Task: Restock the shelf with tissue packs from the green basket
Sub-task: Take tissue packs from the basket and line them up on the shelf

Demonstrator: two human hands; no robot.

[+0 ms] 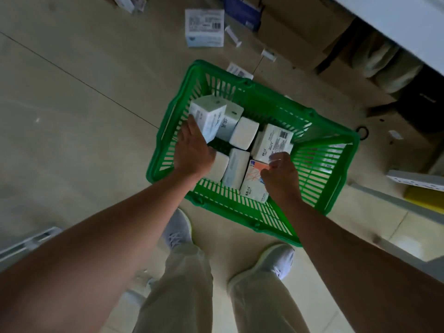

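A green plastic basket [319,131] stands on the floor in front of my feet, holding several white tissue packs. My left hand [192,147] reaches in at the basket's left side, its fingers against a tilted white pack [209,114]; I cannot tell if it grips it. My right hand [281,175] is curled over a pack with an orange and white label [254,181] near the front wall, fingers on its top edge. More packs [243,133] lie between the hands. A white shelf edge [396,18] shows at the top right.
A white and blue box [204,27] and small white tubes [233,36] lie on the tiled floor beyond the basket. Cardboard boxes [300,37] sit under the shelf at the right. A metal rail [31,241] lies at the left. My shoes [177,229] stand just behind the basket.
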